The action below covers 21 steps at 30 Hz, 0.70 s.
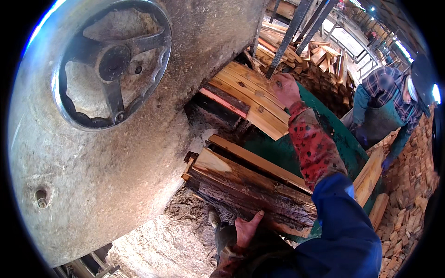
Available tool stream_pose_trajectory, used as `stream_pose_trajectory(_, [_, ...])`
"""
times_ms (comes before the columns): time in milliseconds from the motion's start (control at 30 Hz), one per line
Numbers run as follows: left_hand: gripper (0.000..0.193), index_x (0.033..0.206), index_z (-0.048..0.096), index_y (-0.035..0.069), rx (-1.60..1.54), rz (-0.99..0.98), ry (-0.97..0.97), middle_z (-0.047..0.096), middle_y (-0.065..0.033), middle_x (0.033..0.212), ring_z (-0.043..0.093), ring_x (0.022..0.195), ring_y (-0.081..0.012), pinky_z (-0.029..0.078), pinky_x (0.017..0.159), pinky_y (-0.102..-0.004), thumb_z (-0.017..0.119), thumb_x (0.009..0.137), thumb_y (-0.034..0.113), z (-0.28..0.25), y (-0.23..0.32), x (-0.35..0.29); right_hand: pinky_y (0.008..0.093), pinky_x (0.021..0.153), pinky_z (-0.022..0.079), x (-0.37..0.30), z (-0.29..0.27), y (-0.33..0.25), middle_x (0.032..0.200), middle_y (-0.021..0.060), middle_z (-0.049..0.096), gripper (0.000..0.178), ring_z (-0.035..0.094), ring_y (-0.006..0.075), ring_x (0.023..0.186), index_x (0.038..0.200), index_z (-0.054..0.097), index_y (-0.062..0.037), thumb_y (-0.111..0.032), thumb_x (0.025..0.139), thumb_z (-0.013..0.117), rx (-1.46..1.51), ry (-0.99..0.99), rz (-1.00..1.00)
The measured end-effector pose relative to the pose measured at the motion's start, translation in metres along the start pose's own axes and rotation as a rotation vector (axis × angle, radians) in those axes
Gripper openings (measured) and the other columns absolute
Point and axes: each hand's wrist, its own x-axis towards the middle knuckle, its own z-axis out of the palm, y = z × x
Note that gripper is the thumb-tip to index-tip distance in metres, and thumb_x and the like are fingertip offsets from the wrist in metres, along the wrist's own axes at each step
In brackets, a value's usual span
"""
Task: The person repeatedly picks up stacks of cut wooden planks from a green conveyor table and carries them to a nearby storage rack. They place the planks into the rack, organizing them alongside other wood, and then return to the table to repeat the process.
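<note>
My left hand (248,230) is at the near edge of a thick, bark-edged wood slab (250,192), its thumb against the slab and its other fingers partly hidden. Beyond it a narrow wood strip (259,161) lies alongside. Reaching farther out, my right hand (285,89) is closed at the far right edge of several sawn planks (255,95), which lie side by side. Its fingertips are curled out of sight. Both slab and planks rest over a green metal table (266,146).
A large dusty machine housing (153,153) with a black handwheel (113,65) fills the left. A co-worker (384,104) bends at the right beside a loose board (369,176). Stacked wood pieces (405,208) line the right; sawdust (157,248) covers the floor below.
</note>
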Motion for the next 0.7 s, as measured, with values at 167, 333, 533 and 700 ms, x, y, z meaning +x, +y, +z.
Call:
stream_pose_trajectory(167, [0.031,0.099,0.069,-0.006,-0.017,-0.029,-0.002,0.070,-0.0072,0.097,0.062,0.087,-0.0134,0.050,0.081,-0.0296,0.079,0.078,0.015,0.004,0.007,-0.002,0.0376,0.082,0.048,0.027,0.011,0.052,0.099,0.0179,0.066,0.049,0.062,0.0293,0.087,0.103,0.067,-0.0034,-0.048,0.086,0.059,-0.012,-0.466,0.303])
stream_pose_trajectory(333, [0.031,0.098,0.069,-0.006,-0.060,0.028,0.002,0.070,-0.0077,0.097,0.063,0.086,-0.0136,0.051,0.080,-0.0299,0.080,0.077,0.014,0.010,0.025,-0.006,0.0344,0.082,0.046,0.025,0.023,0.081,0.101,0.0134,0.067,0.068,0.059,0.0182,0.094,0.106,0.067,0.0012,-0.063,0.087,0.053,0.289,-0.666,0.439])
stream_pose_trajectory(533, [0.034,0.102,0.068,-0.006,-0.057,0.014,0.046,0.069,-0.0080,0.101,0.062,0.090,-0.0143,0.050,0.084,-0.0302,0.080,0.077,0.014,0.008,0.016,-0.007,0.0347,0.082,0.052,0.004,0.011,0.065,0.105,0.0092,0.064,0.085,0.061,0.0209,0.097,0.126,0.056,0.0001,-0.073,0.082,0.049,0.538,-0.634,0.599])
stream_pose_trajectory(700, [0.041,0.111,0.062,-0.004,0.052,-0.011,-0.010,0.065,-0.0081,0.108,0.058,0.097,-0.0172,0.046,0.089,-0.0316,0.078,0.079,0.016,-0.001,0.003,-0.004,0.0274,0.069,0.056,-0.013,-0.013,0.096,0.108,0.0107,0.062,0.085,0.063,0.0176,0.093,0.130,0.053,-0.0020,-0.072,0.082,0.050,0.572,-0.713,0.674])
